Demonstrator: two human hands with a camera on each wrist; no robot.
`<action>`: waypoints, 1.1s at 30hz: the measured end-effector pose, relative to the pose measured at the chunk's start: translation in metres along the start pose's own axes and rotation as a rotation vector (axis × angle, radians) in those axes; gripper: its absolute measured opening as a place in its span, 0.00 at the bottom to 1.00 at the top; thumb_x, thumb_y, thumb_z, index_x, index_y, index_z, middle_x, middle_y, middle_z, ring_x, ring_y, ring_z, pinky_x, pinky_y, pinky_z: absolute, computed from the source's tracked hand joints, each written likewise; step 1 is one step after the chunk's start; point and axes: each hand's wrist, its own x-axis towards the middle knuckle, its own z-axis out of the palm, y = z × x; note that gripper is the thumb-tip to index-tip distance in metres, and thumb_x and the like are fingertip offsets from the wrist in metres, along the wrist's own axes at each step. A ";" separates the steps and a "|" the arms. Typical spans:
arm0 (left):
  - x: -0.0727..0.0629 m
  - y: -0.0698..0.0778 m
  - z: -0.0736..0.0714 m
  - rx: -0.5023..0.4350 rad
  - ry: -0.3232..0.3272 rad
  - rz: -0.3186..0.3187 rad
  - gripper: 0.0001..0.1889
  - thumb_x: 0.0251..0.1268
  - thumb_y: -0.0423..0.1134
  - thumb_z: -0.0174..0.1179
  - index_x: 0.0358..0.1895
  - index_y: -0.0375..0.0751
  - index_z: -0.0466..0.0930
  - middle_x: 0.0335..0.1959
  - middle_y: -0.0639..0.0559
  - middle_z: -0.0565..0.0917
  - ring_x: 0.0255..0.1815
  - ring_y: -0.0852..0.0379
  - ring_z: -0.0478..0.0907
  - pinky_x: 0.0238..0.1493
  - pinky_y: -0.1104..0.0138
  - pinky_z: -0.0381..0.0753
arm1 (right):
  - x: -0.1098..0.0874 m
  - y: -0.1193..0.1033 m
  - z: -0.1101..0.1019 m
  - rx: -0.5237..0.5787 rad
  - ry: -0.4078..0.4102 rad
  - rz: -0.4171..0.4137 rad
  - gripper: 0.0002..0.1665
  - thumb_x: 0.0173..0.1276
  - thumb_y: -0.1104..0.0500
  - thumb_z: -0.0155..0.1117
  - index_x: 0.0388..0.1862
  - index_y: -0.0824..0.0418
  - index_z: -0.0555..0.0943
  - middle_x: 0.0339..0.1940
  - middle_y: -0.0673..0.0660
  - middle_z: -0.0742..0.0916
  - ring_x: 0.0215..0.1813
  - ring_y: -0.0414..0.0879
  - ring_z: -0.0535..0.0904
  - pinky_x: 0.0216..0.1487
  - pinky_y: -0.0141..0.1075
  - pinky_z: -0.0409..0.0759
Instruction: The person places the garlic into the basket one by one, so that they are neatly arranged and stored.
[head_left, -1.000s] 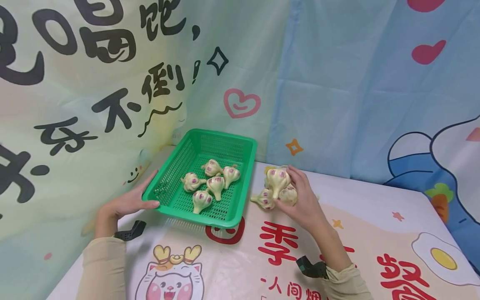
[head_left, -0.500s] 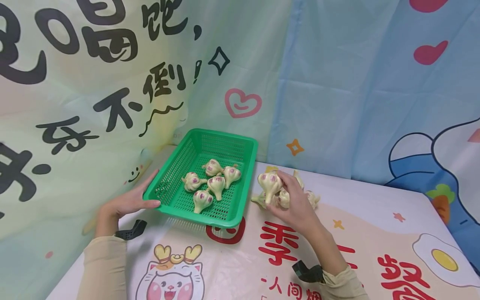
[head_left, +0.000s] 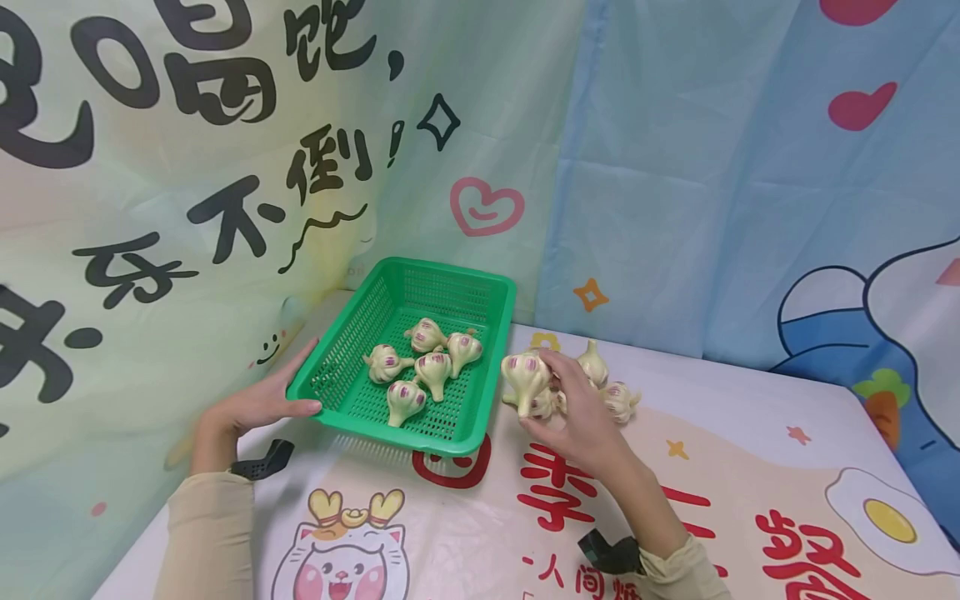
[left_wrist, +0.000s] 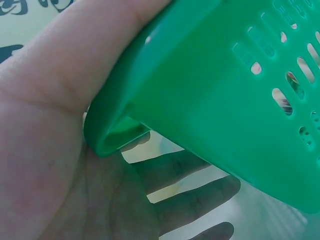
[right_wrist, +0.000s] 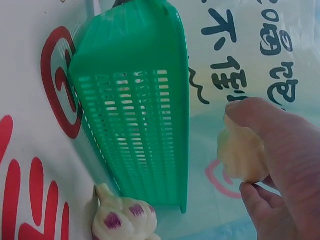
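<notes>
Pale garlic (head_left: 525,375) in the right fingers (head_left: 564,375) has moved nearer the basket (head_left: 489,375).

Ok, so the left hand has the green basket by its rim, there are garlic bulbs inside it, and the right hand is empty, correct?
Not quite: the right hand is not empty. It holds a garlic bulb, as the head view shows. The rest stands: the left hand has the green basket by its rim, with garlic bulbs inside.
</notes>
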 end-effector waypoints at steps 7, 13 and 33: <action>-0.001 0.002 -0.001 0.016 0.002 0.000 0.55 0.59 0.42 0.63 0.76 0.56 0.25 0.75 0.36 0.44 0.69 0.42 0.51 0.65 0.57 0.58 | -0.002 -0.006 0.003 0.005 -0.026 -0.036 0.50 0.53 0.56 0.74 0.72 0.52 0.59 0.69 0.51 0.68 0.67 0.46 0.65 0.58 0.44 0.75; -0.001 0.003 0.000 0.018 0.007 -0.007 0.55 0.59 0.41 0.63 0.76 0.56 0.25 0.76 0.37 0.42 0.70 0.42 0.50 0.66 0.50 0.56 | -0.004 -0.012 0.007 -0.015 -0.037 -0.028 0.50 0.52 0.53 0.75 0.71 0.52 0.60 0.69 0.49 0.69 0.68 0.44 0.66 0.62 0.44 0.73; 0.002 -0.002 0.000 0.016 0.007 0.007 0.55 0.60 0.42 0.63 0.76 0.56 0.25 0.76 0.36 0.38 0.72 0.40 0.47 0.67 0.47 0.53 | 0.005 -0.028 0.019 0.008 -0.072 -0.005 0.50 0.52 0.55 0.76 0.71 0.54 0.60 0.66 0.51 0.70 0.62 0.44 0.70 0.55 0.41 0.78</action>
